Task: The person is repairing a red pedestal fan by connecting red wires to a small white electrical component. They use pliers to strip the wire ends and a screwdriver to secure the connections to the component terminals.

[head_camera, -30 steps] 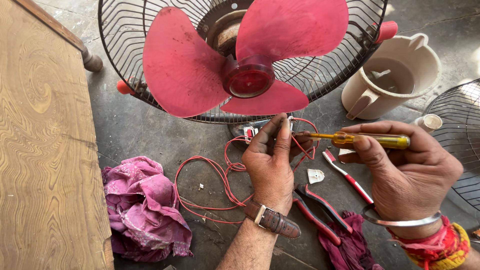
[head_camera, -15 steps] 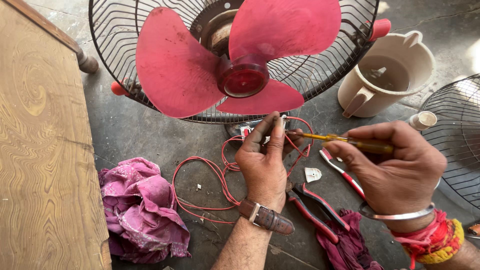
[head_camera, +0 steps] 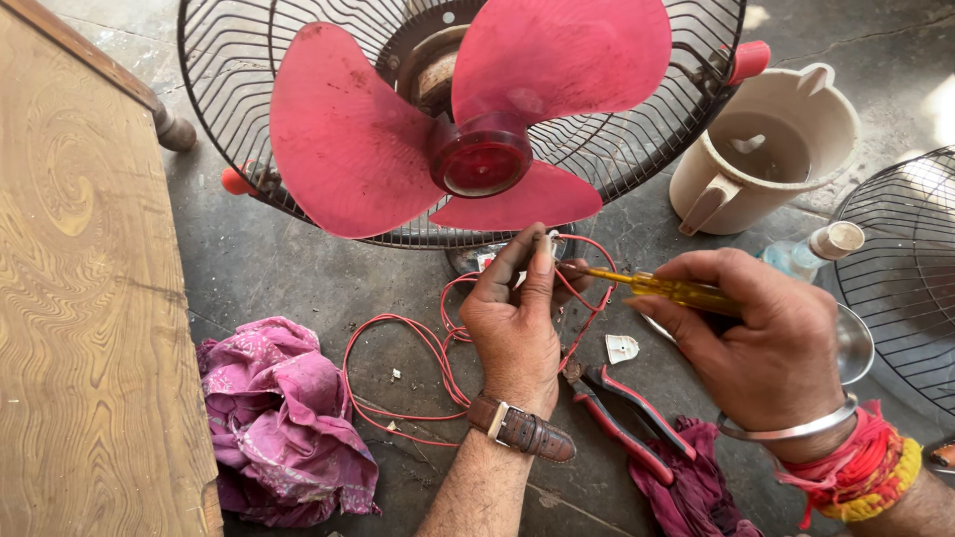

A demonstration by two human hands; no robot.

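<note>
**Red wire pinched at the fan's base, screwdriver tip brought to it**

Red wire loops across the grey floor and rises into the left hand, whose grip is closed on the wire's end: thumb and forefinger pinch it, along with a small pale part too tiny to make out, just below the rim of the fan's wire guard. The right hand is closed around the yellow handle of a screwdriver, held level, its shaft pointing left so that the tip meets the pinched spot at the left fingertips. The wire thus lies in the left grip and just beyond the screwdriver's tip, well clear of the right hand itself.

Above the hands the fan lies face up, its three pink-red blades spread around a red hub. Red-handled pliers lie on the floor between the two wrists, touching a dark magenta rag; a small white piece sits just beside them.

A cream plastic jug stands to the right of the fan (its inside shows only a bare bottom and a small ridge). A small clear bottle with a tan cap lies just beside the jug. A second wire guard lies at the right edge. A crumpled pink cloth rests at the lower left, against a wooden tabletop.
</note>
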